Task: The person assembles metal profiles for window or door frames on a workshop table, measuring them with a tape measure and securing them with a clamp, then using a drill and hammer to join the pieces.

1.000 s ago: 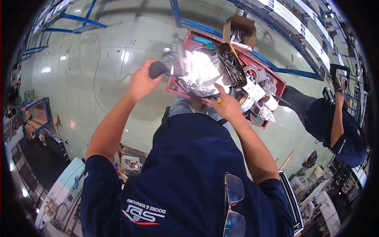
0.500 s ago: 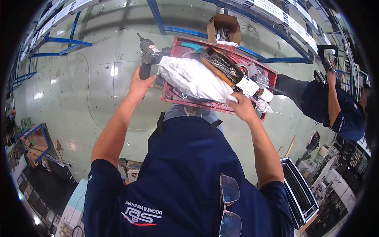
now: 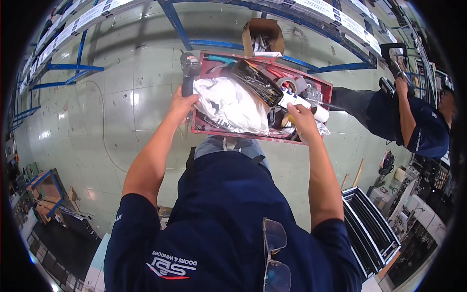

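Since the earlier frame, the power tool (image 3: 188, 68) has come in against the 9 o'clock edge of the red tray (image 3: 210, 128), and the tray sits squarer to the body. My left hand (image 3: 183, 104) is wrapped on the tool's handle. My right hand (image 3: 303, 121) is curled shut at the tray's 3 o'clock end; I cannot tell what it grips. A white bag (image 3: 231, 104) lies in the tray at 12 o'clock from my torso. A co-worker (image 3: 413, 129) stands at 3 o'clock.
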Motion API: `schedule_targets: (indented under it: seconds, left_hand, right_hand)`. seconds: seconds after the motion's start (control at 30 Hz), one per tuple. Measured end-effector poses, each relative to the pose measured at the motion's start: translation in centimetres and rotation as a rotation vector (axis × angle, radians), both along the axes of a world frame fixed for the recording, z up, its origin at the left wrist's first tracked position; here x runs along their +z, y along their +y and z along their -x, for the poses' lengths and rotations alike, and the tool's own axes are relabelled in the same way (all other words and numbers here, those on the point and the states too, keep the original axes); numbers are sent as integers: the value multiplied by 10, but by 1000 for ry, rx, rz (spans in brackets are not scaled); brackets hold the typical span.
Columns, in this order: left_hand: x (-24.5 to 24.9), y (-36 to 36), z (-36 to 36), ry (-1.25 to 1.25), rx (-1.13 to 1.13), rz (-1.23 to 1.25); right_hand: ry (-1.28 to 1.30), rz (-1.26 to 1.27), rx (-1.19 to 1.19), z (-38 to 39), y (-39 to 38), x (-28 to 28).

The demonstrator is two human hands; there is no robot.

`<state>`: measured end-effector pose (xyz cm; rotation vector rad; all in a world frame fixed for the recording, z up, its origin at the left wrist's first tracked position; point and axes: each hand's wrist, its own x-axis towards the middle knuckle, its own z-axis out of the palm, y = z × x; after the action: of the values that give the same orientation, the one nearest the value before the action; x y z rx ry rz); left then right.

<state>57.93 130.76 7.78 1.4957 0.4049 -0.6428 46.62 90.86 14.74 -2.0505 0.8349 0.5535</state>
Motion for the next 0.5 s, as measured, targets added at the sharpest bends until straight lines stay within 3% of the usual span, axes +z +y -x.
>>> schedule_targets:
  seconds: [0.03, 0.1, 0.17, 0.27, 0.37, 0.4, 0.43, 0.5]
  left_hand:
    - [11, 0, 5, 27, -16, 54]
    - [26, -1, 19, 28, -18, 27]
    - [31, 5, 29, 37, -43, 49]
    - [46, -6, 40, 2, -41, 47]
    - [46, -14, 40, -46, -88, -26]
    - [44, -19, 39, -95, -87, -45]
    - [42, -23, 36, -143, -83, -62]
    - [41, -31, 30, -148, -91, -68]
  right_hand:
    - [42, 143, 79, -14, -1, -8]
    - [122, 95, 86, -35, 6, -26]
    - [359, 107, 226, -52, 12, -45]
    - [292, 33, 125, -53, 15, -82]
    - [287, 13, 176, -53, 5, -115]
    - [332, -1, 195, -54, 14, -79]
    - [332, -4, 192, -45, 10, -86]
    - [254, -165, -128, -26, -7, -100]
